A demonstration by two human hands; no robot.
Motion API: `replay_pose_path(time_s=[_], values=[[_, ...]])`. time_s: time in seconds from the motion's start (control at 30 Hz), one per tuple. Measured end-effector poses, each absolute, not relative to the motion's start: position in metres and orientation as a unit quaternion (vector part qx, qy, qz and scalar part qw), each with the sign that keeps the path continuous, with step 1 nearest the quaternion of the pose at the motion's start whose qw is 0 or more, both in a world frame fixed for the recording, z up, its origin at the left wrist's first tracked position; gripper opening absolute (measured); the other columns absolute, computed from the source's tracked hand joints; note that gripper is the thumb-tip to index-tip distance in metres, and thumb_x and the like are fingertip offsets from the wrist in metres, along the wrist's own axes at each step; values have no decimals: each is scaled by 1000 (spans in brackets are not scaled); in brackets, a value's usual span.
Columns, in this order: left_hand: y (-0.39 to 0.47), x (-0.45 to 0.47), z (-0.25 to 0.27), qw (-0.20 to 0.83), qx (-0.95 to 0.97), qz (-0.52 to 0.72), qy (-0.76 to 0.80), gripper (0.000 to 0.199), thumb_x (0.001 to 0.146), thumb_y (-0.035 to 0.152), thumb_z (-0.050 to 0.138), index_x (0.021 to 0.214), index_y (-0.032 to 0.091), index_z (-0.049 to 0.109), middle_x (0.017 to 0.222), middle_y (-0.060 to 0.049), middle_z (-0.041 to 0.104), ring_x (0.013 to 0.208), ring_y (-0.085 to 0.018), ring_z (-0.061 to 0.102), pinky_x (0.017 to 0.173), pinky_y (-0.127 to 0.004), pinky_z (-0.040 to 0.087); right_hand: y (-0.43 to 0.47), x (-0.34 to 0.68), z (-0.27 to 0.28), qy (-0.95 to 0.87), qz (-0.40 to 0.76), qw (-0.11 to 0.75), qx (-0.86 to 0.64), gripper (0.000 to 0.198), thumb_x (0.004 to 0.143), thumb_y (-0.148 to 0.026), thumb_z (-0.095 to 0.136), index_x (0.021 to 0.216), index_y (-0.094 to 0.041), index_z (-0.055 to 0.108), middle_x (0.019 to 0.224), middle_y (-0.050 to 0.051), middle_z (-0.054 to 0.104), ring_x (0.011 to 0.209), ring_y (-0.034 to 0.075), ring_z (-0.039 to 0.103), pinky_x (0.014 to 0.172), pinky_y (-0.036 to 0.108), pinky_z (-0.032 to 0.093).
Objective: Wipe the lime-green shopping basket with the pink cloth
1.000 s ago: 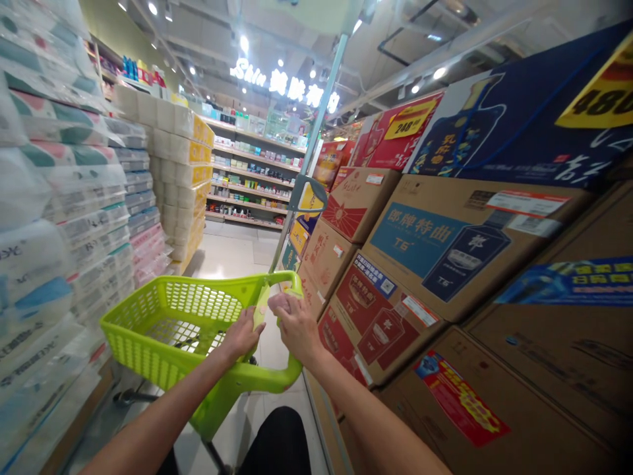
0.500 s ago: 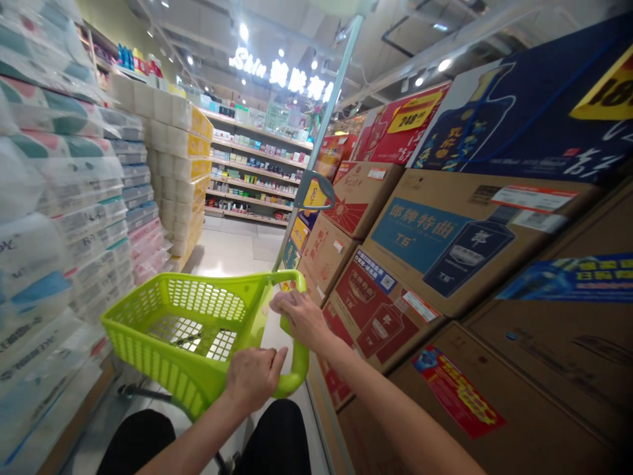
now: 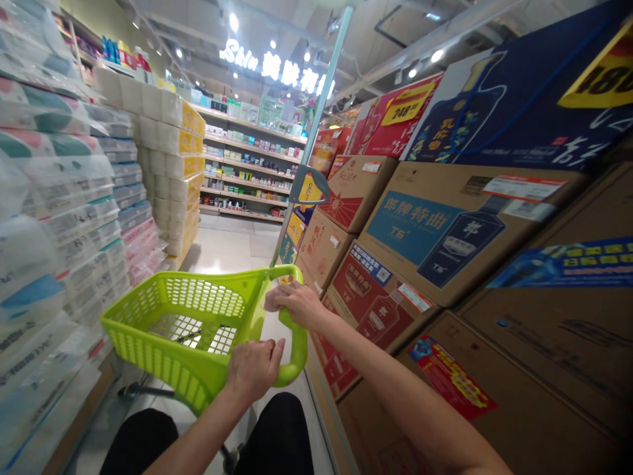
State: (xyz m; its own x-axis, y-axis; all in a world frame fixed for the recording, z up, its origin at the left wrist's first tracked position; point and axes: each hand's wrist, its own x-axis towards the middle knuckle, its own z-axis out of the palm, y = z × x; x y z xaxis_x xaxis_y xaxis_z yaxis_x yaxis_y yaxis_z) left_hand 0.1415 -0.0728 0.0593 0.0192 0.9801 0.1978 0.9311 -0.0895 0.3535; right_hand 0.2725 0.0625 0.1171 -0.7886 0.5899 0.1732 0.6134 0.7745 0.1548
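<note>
A lime-green plastic shopping cart (image 3: 168,290) is in front of me, its slatted basket showing bare grid floor. My left hand (image 3: 254,369) is closed around the near left part of the cart's rounded handle (image 3: 299,356). Farther along, my right hand (image 3: 297,305) grips the handle's far right side, its fingers curled over. Something pale pinkish shows at its fingertips; I cannot tell whether it is a thing or the fingers. A pale upright pole (image 3: 329,92) with a grey loop grip (image 3: 311,185) rises beyond the handle, at the cart's rear right corner.
Stacked liquor cartons (image 3: 410,224) line the right side close to my arm. Wrapped tissue packs (image 3: 54,198) and white paper rolls (image 3: 158,152) pile up on the left. Tiled floor (image 3: 230,244) runs ahead to shelves of small goods (image 3: 252,158) under a lit sign.
The surroundings have shifted slightly left in view, and the cartons on the right have moved a little. Both hands keep their hold on the cart handle.
</note>
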Motion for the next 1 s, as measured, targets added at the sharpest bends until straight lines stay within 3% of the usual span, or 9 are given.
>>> replay_pose_path(time_s=[0.13, 0.23, 0.37, 0.6, 0.8, 1.0], values=[[-74, 142, 60, 58, 708, 200, 674, 64, 98, 48, 17, 75, 21, 70, 76, -10, 73, 71, -22, 68, 60, -29, 40, 67, 273, 113, -902, -105, 95, -409, 31, 83, -8, 51, 101, -25, 69, 118, 5, 60, 99, 20, 50, 86, 32, 39], [-75, 141, 58, 56, 707, 214, 672, 63, 99, 46, 16, 75, 21, 69, 75, -9, 73, 68, -21, 68, 58, -28, 38, 41, 271, 107, -935, -109, 84, -328, 35, 81, -8, 54, 106, -28, 68, 126, 4, 57, 103, 23, 48, 87, 36, 39], [-76, 138, 55, 44, 707, 212, 673, 61, 99, 44, 18, 78, 19, 69, 73, -11, 73, 66, -21, 68, 56, -28, 36, 12, 267, 101, -965, -73, 56, -247, 26, 80, -15, 59, 100, -29, 69, 113, 4, 60, 97, 23, 50, 78, 33, 41], [-74, 140, 57, 37, 705, 211, 676, 61, 99, 45, 18, 73, 21, 68, 73, -10, 72, 67, -21, 68, 58, -28, 38, 63, 273, 102, -926, -38, 219, -306, 31, 81, -5, 51, 94, -27, 69, 110, 3, 61, 99, 20, 50, 83, 32, 41], [-73, 139, 56, 29, 700, 215, 680, 60, 99, 43, 20, 72, 20, 68, 71, -11, 72, 65, -22, 67, 58, -30, 39, 85, 291, 109, -881, -48, 247, -400, 31, 77, 1, 49, 81, -24, 67, 89, 4, 58, 83, 20, 49, 75, 32, 41], [-74, 138, 54, 31, 703, 221, 675, 59, 99, 44, 21, 72, 20, 67, 71, -11, 71, 65, -20, 66, 57, -27, 38, 37, 296, 97, -906, -35, 249, -339, 27, 77, -4, 51, 87, -24, 65, 90, 3, 56, 83, 17, 50, 71, 27, 39]])
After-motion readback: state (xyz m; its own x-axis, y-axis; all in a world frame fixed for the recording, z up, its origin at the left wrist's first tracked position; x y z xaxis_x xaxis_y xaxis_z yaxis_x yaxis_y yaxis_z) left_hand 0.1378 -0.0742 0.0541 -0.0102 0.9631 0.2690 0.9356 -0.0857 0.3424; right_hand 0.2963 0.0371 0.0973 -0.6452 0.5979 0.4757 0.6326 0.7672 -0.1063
